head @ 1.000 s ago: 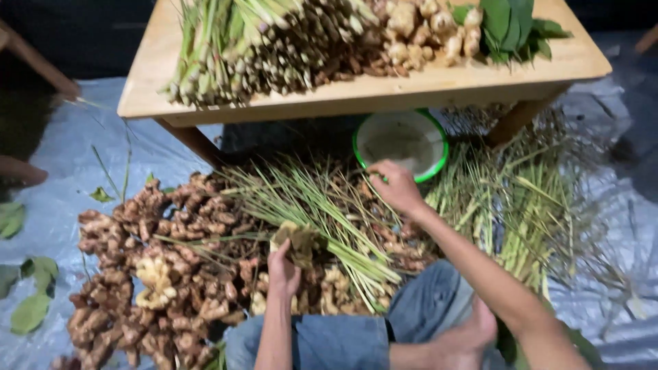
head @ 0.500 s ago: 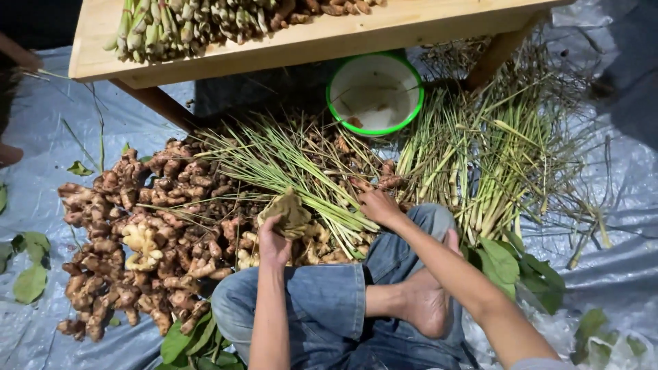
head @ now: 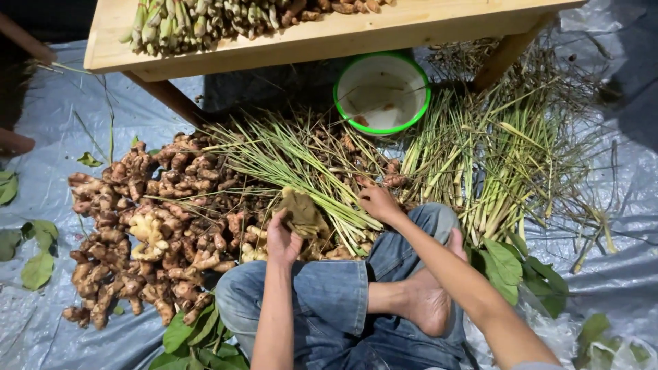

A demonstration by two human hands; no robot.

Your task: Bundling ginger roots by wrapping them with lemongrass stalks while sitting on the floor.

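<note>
Left hand [head: 282, 240]: grip closed on dull brown-green lumpy root piece [head: 300, 212], above knee | Right hand [head: 378, 202]: grip narrow on pale green lemongrass stalks [head: 301, 164] | Sorted: trimmed bundles on pale wooden surface [head: 356, 31] | Left: knobbly tan ginger heap [head: 144, 226], loose stalks on grey plastic sheet [head: 48, 123]

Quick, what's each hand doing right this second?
Left hand: closed around a brownish-green clump.
Right hand: fingers curled down on the lemongrass stalks; a firm grip cannot be told.
</note>
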